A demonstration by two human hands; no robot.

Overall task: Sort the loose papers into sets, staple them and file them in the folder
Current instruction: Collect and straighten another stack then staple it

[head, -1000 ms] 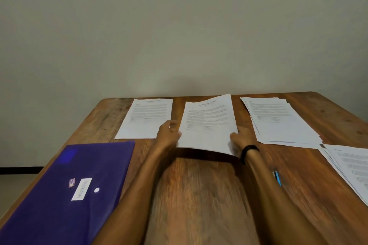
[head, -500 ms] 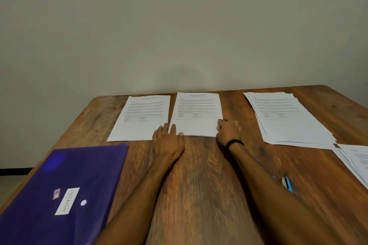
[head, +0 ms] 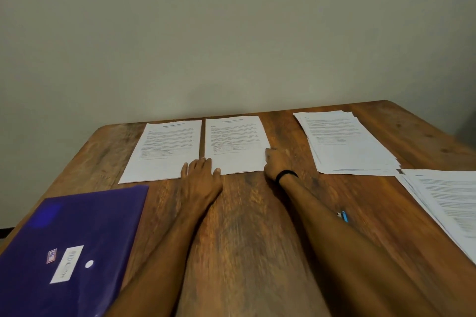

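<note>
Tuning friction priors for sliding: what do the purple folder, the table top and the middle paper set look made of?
Purple folder: probably thin plastic, semi-glossy, with a soft light patch near its far corner and stuck-on labels.
Table top: wood or wood veneer, with brown grain, darker worn patches and low sheen.
Middle paper set: white printed office paper, matte, lying flat.
</note>
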